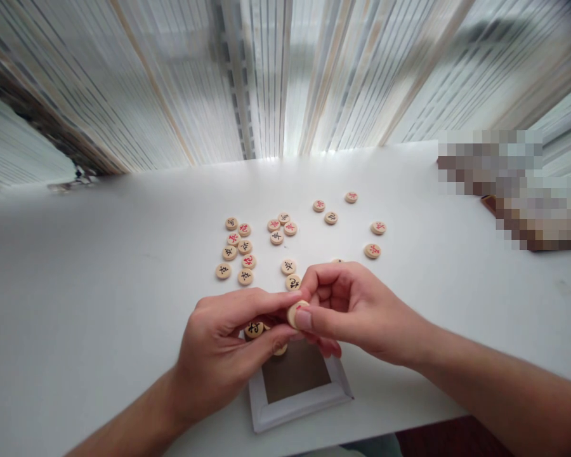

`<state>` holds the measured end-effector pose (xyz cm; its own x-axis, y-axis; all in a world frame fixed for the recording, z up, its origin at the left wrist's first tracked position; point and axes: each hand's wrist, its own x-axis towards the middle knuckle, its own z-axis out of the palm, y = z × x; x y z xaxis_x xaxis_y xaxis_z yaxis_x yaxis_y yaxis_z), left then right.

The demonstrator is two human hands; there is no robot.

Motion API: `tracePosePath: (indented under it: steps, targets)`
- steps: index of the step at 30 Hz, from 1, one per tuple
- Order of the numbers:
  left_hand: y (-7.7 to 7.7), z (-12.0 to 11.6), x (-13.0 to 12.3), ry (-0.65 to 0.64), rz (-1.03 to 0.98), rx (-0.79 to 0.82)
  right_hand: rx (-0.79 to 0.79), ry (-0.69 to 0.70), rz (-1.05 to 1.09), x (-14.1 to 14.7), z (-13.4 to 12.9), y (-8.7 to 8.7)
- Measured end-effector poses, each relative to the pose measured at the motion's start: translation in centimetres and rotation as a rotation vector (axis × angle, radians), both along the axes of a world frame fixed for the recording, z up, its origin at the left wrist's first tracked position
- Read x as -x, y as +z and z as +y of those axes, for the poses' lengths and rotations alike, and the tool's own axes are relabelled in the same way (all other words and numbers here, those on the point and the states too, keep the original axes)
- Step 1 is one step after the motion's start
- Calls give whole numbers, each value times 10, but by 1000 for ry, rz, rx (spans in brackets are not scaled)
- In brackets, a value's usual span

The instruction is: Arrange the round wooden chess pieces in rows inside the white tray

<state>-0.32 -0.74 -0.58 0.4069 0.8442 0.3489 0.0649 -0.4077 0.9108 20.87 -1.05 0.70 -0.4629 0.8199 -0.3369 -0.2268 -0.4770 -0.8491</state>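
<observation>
A round wooden xiangqi piece (295, 314) with a red mark is held up over an open shallow box (302, 397) with a pale rim and brown inside. My right hand (356, 311) pinches it, thumb across its face. From the other side, my left hand (233, 343) closes on its edge, index finger above and thumb below. Beneath my left hand, a black-marked piece (254, 329) shows at the box's far left corner. Another piece (280, 350) peeks out under my left thumb. My hands cover the far part of the box.
Several red- and black-marked pieces (245, 246) lie in a group beyond my left hand. More pieces (372, 251) are scattered to the right on the white table (99, 285). Striped curtains (181, 82) hang behind it. A blurred-out object (528, 190) stands at the right.
</observation>
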Motion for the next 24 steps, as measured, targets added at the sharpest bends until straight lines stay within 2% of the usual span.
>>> tracePosePath:
  steps: [6, 17, 24]
  targets:
    - [0, 0, -1, 10, 23, -31, 37, -7, 0, 1, -1, 1]
    - [3, 1, 2, -14, -1, 49, 25, 15, 125, -3, -1, 2]
    - [8, -1, -1, -1, -26, 117, 46, 5, 125, 0, 0, 4]
